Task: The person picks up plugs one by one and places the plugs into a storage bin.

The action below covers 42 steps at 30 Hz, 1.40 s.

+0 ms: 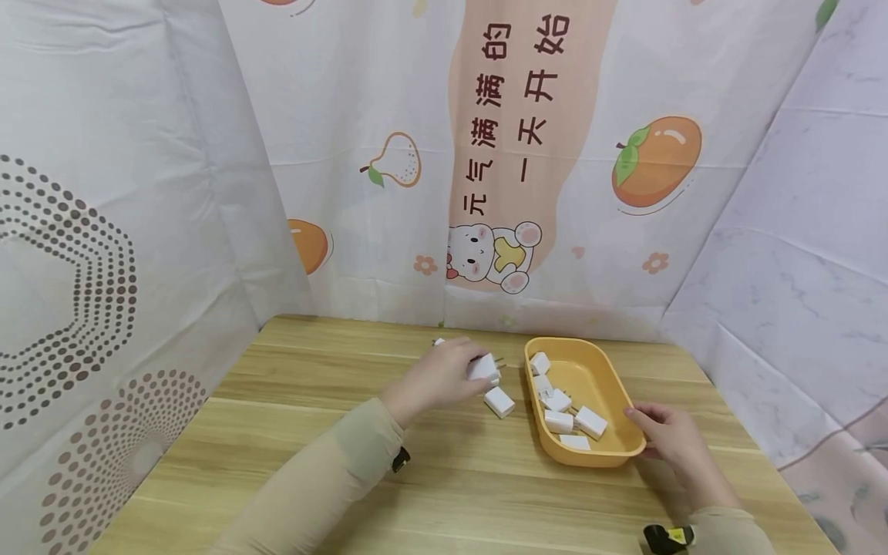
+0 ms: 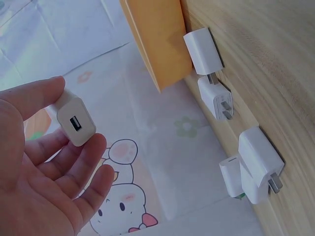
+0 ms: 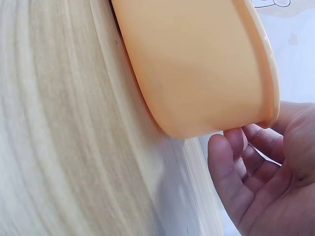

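**White charger (image 2: 84,125) in my left hand (image 1: 440,375), yellow tray (image 1: 586,458) at my right hand (image 1: 669,441)**

Nearest are my two forearms in pale beige sleeves (image 1: 322,474), with a black device (image 1: 664,538) strapped at the right wrist and part of another dark one showing at the left. My right hand holds the tray at its near right corner: thumb over the rim, the other fingers bent against the outside wall.

The tray sits on a wood-grain table (image 1: 472,512). White chargers (image 1: 590,423) lie jumbled in it, mostly along its left side and near end, turned in different directions.

Left of the tray, my left hand is raised over the table. Its thumb and fingers are clamped on one white charger (the left wrist view shows its small, dark USB slot facing the camera). More white chargers (image 1: 499,402) lie loose on the wood between this hand and the tray and just beyond the hand, some showing metal prongs; my hand partly hides the group.

Beyond the table hangs a white cloth (image 1: 388,247) printed with orange fruit, Chinese lettering and a cartoon animal (image 1: 479,254) turned sideways. A dotted-pattern cloth (image 1: 104,116) hangs on the left, a marbled one (image 1: 798,254) on the right.
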Tool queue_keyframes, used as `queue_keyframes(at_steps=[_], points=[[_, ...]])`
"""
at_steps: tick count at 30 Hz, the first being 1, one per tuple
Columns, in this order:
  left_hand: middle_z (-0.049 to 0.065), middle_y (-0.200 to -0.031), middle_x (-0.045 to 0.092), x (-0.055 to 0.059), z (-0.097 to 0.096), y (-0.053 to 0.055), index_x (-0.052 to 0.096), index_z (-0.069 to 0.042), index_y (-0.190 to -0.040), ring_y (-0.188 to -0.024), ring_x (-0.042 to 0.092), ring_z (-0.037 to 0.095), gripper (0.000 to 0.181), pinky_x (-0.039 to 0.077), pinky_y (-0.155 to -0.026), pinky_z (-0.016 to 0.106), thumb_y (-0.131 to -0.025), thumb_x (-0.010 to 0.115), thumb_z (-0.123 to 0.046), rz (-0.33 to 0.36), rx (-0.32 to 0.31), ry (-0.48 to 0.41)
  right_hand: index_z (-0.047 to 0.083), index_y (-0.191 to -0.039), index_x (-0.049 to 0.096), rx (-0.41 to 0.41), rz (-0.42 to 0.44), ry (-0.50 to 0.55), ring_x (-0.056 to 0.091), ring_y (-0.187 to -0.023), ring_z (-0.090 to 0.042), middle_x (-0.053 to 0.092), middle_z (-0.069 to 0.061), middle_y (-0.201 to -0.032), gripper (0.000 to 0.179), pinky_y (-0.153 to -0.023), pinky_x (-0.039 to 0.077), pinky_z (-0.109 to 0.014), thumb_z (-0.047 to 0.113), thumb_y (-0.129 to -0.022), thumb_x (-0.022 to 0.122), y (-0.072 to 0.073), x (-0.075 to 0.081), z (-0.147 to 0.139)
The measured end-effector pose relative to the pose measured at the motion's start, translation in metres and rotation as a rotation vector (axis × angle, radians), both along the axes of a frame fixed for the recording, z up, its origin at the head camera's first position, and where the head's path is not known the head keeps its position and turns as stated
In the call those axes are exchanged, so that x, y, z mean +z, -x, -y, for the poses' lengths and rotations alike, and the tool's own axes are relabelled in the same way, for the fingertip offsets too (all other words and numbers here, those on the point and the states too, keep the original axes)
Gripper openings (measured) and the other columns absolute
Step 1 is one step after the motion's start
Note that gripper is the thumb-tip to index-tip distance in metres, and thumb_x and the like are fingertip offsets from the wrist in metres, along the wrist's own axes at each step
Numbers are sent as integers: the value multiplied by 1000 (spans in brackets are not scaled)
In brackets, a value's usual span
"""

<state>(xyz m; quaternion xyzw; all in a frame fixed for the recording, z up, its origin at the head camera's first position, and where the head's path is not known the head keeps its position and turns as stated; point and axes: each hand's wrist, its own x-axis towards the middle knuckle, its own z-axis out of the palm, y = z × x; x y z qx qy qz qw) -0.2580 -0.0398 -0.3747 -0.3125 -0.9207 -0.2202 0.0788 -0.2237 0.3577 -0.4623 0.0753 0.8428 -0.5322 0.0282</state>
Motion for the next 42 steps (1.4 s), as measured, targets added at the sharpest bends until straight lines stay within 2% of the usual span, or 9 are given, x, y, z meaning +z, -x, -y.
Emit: queue_keyframes(at_steps=[4, 11, 18, 25, 30, 37, 42], points=[[-2, -106, 64, -2, -2, 1, 70, -12, -121, -87, 56, 8, 40, 48, -70, 21, -92, 74, -38, -20, -8, 2, -16, -137, 51, 2, -4, 1, 70, -84, -20, 67, -24, -117, 58, -68, 62, -39, 30, -103, 63, -1, 0, 0], [-5, -105, 63, -2, -10, 4, 69, -13, -125, -86, 56, 6, 42, 49, -72, 21, -93, 73, -40, -8, -18, -19, -16, -137, 50, 11, -11, 4, 70, -85, -21, 67, -23, -116, 58, -68, 62, -39, 30, -103, 62, -1, 0, -2], [-6, -109, 63, 1, -31, 9, 69, -15, -125, -92, 55, 6, 40, 48, -80, 21, -93, 72, -39, -11, -18, -10, -16, -137, 51, 14, -13, 1, 71, -85, -20, 67, -24, -117, 59, -68, 62, -39, 31, -103, 63, -1, 1, -1], [-5, -115, 63, 1, -60, 12, 67, -17, -128, -91, 55, 6, 44, 48, -76, 20, -93, 72, -43, -7, -25, 5, -14, -136, 52, 0, -13, -13, 70, -83, -19, 67, -23, -117, 58, -68, 61, -38, 32, -103, 63, -2, 1, 0], [-5, -118, 62, -4, -81, 15, 65, -18, -132, -93, 56, 5, 46, 48, -76, 18, -94, 71, -44, 8, -36, 31, -13, -137, 52, 4, -18, -20, 70, -84, -19, 66, -25, -119, 59, -68, 61, -38, 33, -102, 63, -1, -1, -1], [-4, -125, 64, -16, -112, 18, 68, -18, -130, -103, 59, 6, 44, 49, -84, 21, -94, 71, -43, -27, -21, 73, -14, -136, 52, 5, -25, -3, 70, -84, -18, 66, -23, -118, 58, -69, 62, -38, 32, -102, 64, 0, 0, -3], [-6, -123, 64, -26, -128, 19, 69, -20, -128, -106, 60, 6, 43, 49, -86, 21, -94, 70, -46, -65, 7, 138, -13, -137, 53, 7, -24, -14, 70, -85, -19, 66, -25, -119, 59, -69, 61, -38, 33, -103, 63, 0, 1, -2]])
